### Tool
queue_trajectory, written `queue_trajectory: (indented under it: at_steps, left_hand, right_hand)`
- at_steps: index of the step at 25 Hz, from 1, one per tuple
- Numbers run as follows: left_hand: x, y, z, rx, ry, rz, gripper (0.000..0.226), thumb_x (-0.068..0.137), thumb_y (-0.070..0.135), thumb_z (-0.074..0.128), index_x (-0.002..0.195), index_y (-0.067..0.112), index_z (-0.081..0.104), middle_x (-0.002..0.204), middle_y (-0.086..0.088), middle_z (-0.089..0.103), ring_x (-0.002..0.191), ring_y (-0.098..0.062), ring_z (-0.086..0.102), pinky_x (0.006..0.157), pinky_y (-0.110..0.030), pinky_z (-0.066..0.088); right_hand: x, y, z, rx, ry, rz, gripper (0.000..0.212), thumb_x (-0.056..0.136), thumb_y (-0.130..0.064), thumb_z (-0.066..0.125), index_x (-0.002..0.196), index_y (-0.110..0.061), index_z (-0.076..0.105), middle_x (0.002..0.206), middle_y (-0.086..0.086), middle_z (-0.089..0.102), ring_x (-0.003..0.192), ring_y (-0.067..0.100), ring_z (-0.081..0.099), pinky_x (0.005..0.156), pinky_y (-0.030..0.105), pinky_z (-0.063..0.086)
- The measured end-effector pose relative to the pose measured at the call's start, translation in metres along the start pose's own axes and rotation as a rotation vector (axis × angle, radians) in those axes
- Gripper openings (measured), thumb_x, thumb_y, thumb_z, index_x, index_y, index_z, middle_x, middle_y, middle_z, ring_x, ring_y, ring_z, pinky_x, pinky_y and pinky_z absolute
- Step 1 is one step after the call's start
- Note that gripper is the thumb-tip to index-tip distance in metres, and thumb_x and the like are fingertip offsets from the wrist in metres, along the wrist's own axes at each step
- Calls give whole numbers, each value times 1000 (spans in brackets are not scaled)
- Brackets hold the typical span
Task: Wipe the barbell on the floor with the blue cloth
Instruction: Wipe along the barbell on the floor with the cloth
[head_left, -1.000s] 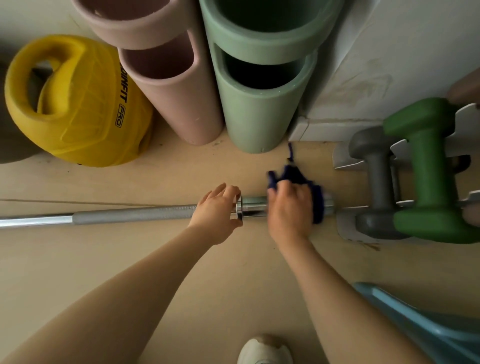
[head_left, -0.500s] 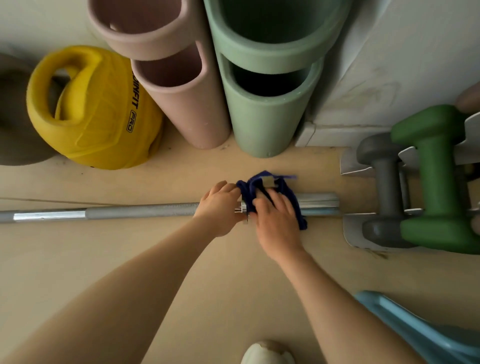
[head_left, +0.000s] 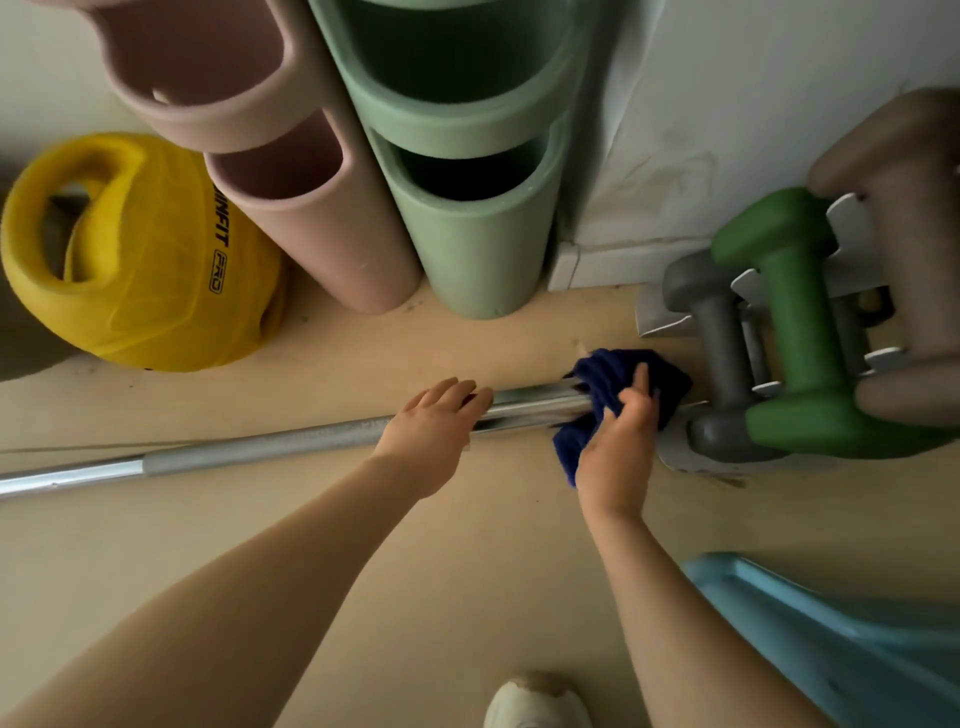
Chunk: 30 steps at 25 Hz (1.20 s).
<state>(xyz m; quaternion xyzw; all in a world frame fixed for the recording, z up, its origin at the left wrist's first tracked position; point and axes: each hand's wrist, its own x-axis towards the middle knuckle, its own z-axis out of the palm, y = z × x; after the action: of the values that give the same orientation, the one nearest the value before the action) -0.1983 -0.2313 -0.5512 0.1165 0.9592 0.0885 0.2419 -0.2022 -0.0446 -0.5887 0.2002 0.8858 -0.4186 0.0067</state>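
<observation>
A silver barbell (head_left: 249, 451) lies on the tan floor, running from the left edge toward the right. My left hand (head_left: 431, 431) rests on it near the collar, fingers curled over the bar. The dark blue cloth (head_left: 608, 384) is bunched around the right end of the chrome sleeve (head_left: 535, 405). My right hand (head_left: 618, 441) grips that cloth and presses it on the sleeve end, close to the dumbbell rack.
A yellow handled medicine ball (head_left: 135, 260) sits at the left. Pink foam rollers (head_left: 311, 218) and green foam rollers (head_left: 467, 208) lean at the wall. Grey dumbbell (head_left: 717, 353) and green dumbbell (head_left: 800, 332) rest on a rack at the right. A light blue object (head_left: 841, 644) and my shoe (head_left: 535, 701) are near me.
My right hand has slid the cloth rightward along the sleeve, from beside the collar to the sleeve's end. My left hand stays on the bar.
</observation>
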Motion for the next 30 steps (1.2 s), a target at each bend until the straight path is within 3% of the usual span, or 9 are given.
queue_trajectory:
  at_steps: [4,8,11,17,21,23,25,27,30]
  left_hand:
    - [1,2,4,-2,1,-5,62,93,11,45,145,29,15,150,3,26,141,-21,18,112,-34,24]
    - [5,-2,4,6,-17,-10,62,93,11,44,145,30,16,152,4,25,142,-22,17,115,-34,19]
    - [7,-1,2,-24,-14,-5,62,92,9,44,145,28,19,151,2,28,141,-22,20,114,-33,20]
    - [8,-3,1,-50,7,-25,64,89,15,52,144,28,22,152,4,28,138,-18,27,109,-29,23]
    - [10,-12,-2,-247,37,-181,66,88,25,59,144,25,23,152,2,30,137,-22,29,109,-36,25]
    - [10,-17,-2,-285,29,-196,63,87,30,61,142,23,30,146,0,39,138,-22,27,110,-36,22]
    - [13,-19,-4,-295,16,-186,61,87,29,61,140,23,32,145,0,40,140,-21,22,113,-37,19]
    - [15,-20,-7,-326,1,-183,59,88,26,60,140,22,32,146,-1,40,142,-21,19,114,-37,18]
    - [15,-23,-8,-383,-5,-173,59,87,26,61,140,22,33,147,-5,39,142,-21,19,114,-35,18]
  right_hand:
    - [-16,-33,8,468,206,491,30,97,-5,32,126,2,35,127,20,47,117,33,49,97,29,37]
    - [0,-42,-6,598,87,831,41,99,-13,32,137,1,30,140,23,41,125,39,45,100,42,39]
    - [9,-44,-13,623,76,903,43,99,-15,31,140,-5,27,144,22,36,126,41,43,95,47,41]
    - [-48,-65,35,723,-162,743,33,94,-6,45,124,-2,33,132,22,46,116,33,51,105,45,39]
    - [-17,-39,23,625,90,756,45,97,-15,43,136,-2,26,141,21,39,123,34,46,106,42,37]
    - [-24,-49,31,604,-40,714,43,95,-19,46,132,-10,27,136,21,43,114,33,51,94,42,44]
    - [-43,-56,37,480,-274,533,32,93,-19,49,120,-15,33,126,20,51,104,32,55,86,42,48]
    - [-46,-52,26,85,-382,171,32,93,-19,48,124,-17,42,123,16,55,106,34,55,86,44,48]
    - [-17,-41,3,-187,-173,-12,36,94,-20,45,130,-23,48,122,12,54,105,34,55,73,34,43]
